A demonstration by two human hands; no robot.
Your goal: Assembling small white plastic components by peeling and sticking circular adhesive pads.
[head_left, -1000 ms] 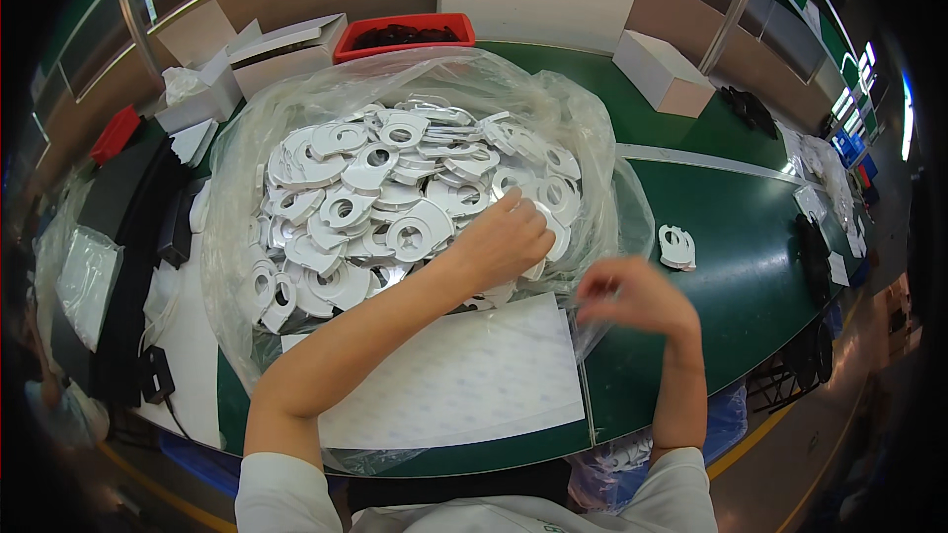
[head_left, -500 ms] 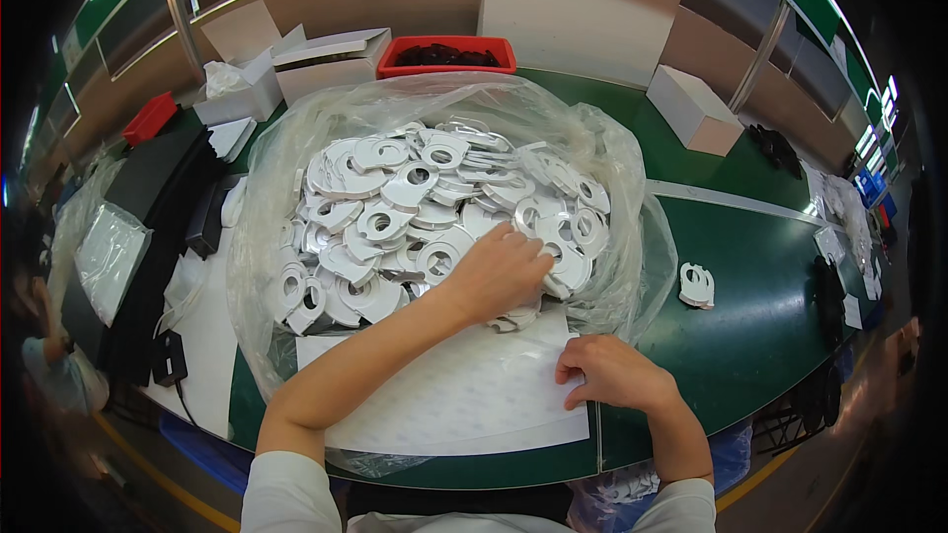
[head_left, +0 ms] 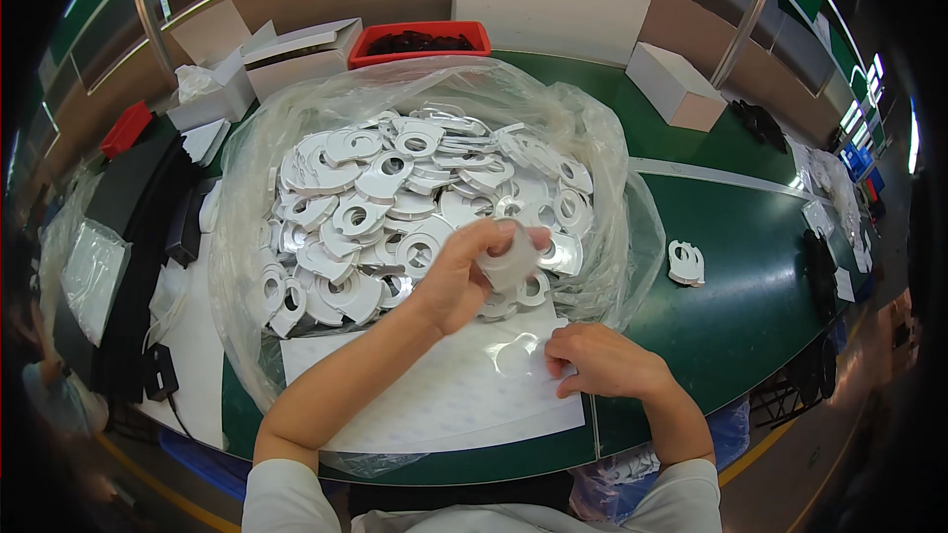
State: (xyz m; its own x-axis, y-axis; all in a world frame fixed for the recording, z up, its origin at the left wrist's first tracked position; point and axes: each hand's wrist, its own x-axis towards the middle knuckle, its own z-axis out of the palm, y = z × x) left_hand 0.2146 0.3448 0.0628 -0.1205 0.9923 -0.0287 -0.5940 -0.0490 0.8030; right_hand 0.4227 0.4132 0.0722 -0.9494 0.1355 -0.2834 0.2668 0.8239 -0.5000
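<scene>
My left hand (head_left: 462, 279) is closed on a white plastic part with a round opening (head_left: 509, 259), raised over the near edge of a heap of similar parts (head_left: 360, 217). Motion blurs the held part. The heap lies in a large clear plastic bag (head_left: 237, 266). In front of it lies a white sheet (head_left: 425, 395) with faint rows of marks. My right hand (head_left: 599, 360) rests at the sheet's right edge, fingers curled in; what they pinch, if anything, is hidden. A shiny, pale rounded shape (head_left: 515, 356) shows on the sheet beside those fingertips.
One white part (head_left: 685, 264) lies apart on the green tabletop (head_left: 731, 326) at right. A red bin of dark pieces (head_left: 420, 42) and an open white box (head_left: 301, 54) stand behind the bag. Another white box (head_left: 674, 87) is at back right. A black device with a cable (head_left: 160, 372) sits at left.
My left hand has lifted a white part off the heap and turned, moving slightly left and toward me. The right hand stays by the sheet's edge, its fingers curled closer. The view has shifted slightly.
</scene>
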